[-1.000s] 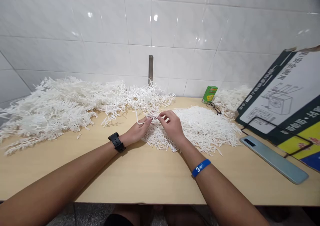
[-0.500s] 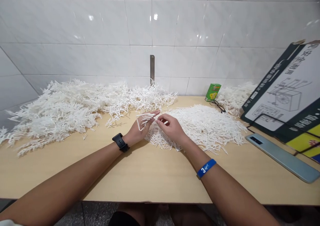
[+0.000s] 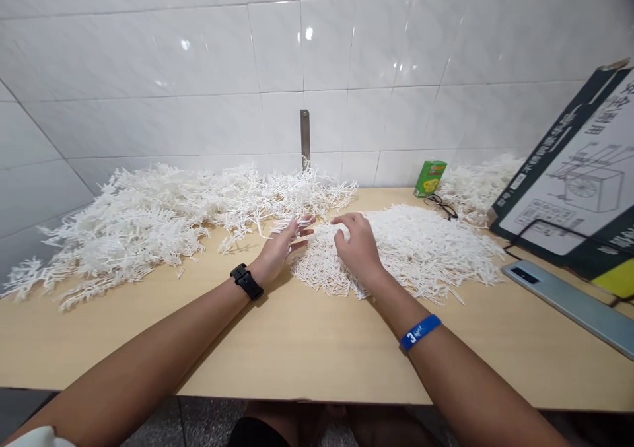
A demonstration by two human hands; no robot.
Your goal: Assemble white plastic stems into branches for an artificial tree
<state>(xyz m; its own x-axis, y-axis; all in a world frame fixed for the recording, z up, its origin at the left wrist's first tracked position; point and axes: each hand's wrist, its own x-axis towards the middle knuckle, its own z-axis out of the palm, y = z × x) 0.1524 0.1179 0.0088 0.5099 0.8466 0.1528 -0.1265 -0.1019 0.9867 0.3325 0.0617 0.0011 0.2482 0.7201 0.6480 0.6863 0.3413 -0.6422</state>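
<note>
One white, thin-branched, plastic-looking sprue lies roughly crosswise, held loosely in the fingers of the left hand, leftward of the right hand, whose fingers stand apart, empty.

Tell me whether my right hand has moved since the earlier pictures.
Yes, the right hand has shifted to the right, judged against the upright metal strip.

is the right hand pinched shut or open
Open: the right hand's thumb and index finger stand apart, with the white pile showing between them.
</note>
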